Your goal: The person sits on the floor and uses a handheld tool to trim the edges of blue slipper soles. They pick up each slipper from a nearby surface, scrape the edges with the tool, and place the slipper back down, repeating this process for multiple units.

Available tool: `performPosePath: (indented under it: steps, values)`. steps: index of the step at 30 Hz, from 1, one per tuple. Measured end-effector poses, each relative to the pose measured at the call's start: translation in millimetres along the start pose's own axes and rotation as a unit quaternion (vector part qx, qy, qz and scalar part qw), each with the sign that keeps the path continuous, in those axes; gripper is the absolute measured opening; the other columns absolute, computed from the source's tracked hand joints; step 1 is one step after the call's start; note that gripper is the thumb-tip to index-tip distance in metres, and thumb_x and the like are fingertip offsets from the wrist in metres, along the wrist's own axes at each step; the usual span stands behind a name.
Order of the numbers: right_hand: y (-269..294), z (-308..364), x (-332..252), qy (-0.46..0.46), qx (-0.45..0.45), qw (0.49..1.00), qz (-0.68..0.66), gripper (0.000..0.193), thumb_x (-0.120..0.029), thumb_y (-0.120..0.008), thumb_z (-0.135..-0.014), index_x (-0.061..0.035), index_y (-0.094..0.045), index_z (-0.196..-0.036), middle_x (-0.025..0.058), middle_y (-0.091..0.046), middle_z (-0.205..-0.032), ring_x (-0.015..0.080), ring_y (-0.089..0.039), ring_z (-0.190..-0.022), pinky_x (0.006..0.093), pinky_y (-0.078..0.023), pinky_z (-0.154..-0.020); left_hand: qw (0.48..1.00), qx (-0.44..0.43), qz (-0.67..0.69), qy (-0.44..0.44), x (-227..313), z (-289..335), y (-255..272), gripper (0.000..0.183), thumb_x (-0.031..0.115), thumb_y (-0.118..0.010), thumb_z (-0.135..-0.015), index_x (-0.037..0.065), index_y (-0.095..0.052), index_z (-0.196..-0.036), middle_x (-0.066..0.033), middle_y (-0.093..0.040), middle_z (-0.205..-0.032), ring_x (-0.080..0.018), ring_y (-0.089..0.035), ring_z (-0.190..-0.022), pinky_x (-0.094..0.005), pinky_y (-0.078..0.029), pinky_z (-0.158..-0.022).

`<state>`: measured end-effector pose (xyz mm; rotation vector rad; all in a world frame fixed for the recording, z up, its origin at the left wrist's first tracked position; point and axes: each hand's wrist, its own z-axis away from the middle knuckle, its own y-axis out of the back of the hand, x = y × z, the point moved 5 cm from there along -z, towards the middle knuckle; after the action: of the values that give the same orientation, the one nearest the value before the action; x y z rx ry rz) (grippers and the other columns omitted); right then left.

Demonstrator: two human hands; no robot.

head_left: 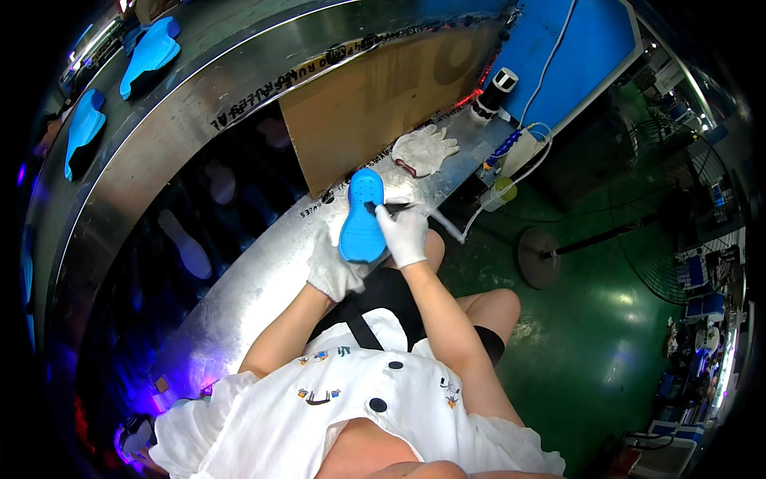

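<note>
A bright blue shoe sole [362, 219] is held up above the metal bench ledge, its toe and heel pointing away from and toward me. My left hand [333, 263], in a white glove, grips the sole's near left side; its fingers are partly hidden behind the sole. My right hand [405, 233], also gloved in white, is closed round a slim dark tool [396, 207]. The tool's dark tip rests against or just over the sole's right edge. Its exact kind cannot be made out.
A spare white glove [424, 150] lies on the ledge [255, 263] beside a cardboard sheet [375, 100]. Two blue soles [83, 130] [152, 56] sit on the raised conveyor at the far left. A black-and-white cylinder [496, 89], hoses and a standing fan [538, 257] are on the right.
</note>
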<state>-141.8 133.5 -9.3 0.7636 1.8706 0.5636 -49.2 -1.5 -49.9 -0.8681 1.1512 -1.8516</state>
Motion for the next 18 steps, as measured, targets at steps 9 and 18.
performPosePath:
  steps: [9, 18]
  values:
    - [76.0, 42.8, -43.9, -0.045, -0.177, 0.945, -0.273, 0.014, -0.001, -0.074, -0.08, -0.0011, -0.07, -0.094, 0.0067, -0.07, -0.084, 0.0117, -0.067, -0.079, 0.0271, -0.053, -0.072, 0.98, -0.187, 0.063, -0.006, -24.1, -17.1, -22.8, 0.078, 0.068, -0.017, -0.099, 0.009, -0.052, -0.135, -0.0189, -0.06, -0.127, -0.035, -0.061, -0.109, -0.0481, -0.049, -0.099]
    - [106.4, 31.5, -92.5, 0.228, -0.099, 0.927, -0.281, 0.016, -0.003, -0.076, -0.077, -0.0048, -0.071, -0.092, 0.0096, -0.07, -0.081, 0.0213, -0.069, -0.069, 0.0302, -0.053, -0.062, 0.995, -0.081, 0.044, -0.042, -25.8, 1.5, -45.1, 0.084, 0.08, -0.033, -0.09, 0.009, -0.055, -0.13, -0.0213, -0.064, -0.111, -0.0337, -0.065, -0.089, -0.0446, -0.055, -0.07]
